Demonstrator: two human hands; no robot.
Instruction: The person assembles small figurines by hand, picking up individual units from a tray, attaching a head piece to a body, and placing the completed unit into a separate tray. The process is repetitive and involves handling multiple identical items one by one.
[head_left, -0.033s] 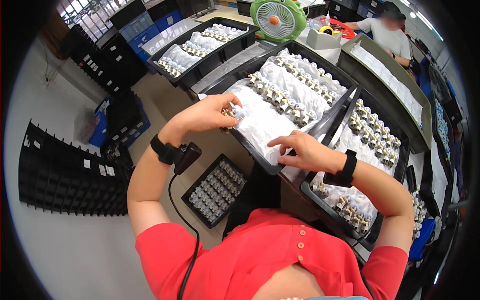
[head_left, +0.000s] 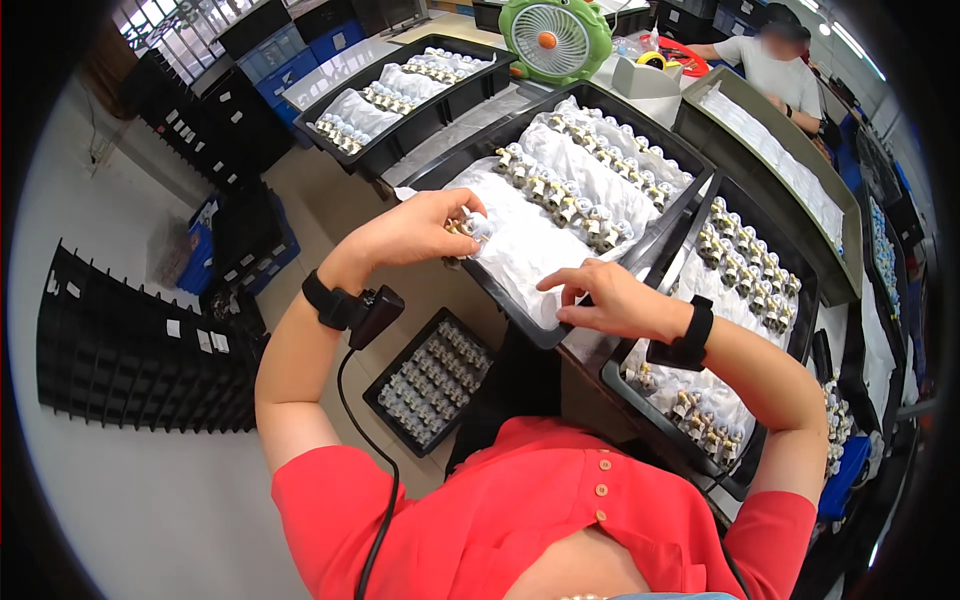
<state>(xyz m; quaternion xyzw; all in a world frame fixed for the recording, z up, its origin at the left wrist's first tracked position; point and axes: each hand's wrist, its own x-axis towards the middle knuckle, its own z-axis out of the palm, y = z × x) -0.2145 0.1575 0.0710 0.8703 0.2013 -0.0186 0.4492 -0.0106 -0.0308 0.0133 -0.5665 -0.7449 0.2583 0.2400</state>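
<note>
At the left corner of a black tray (head_left: 545, 338), my left hand (head_left: 420, 228) is closed round a small figurine (head_left: 477, 228) with a pale, rounded top. Its fingers hide most of the piece. My right hand (head_left: 615, 300) hovers at or touches the sheet of white tissue paper (head_left: 510, 225) near the tray's near corner. Thumb and fingers there are curved and apart, with nothing visible between them. Behind the paper, rows of similar figurines (head_left: 570, 205) with grey-white tops and gold and dark parts lie between folds of tissue.
Another figurine tray (head_left: 740, 265) adjoins on the right, and one (head_left: 405, 95) sits far left. A filled tray (head_left: 430, 385) is on the floor below. A green fan (head_left: 555, 40) stands behind. A person (head_left: 775, 70) sits far right. A cable (head_left: 345, 400) hangs from my left wrist.
My right hand has shifted very slightly over the tissue paper. My left hand keeps its hold on the figurine.
</note>
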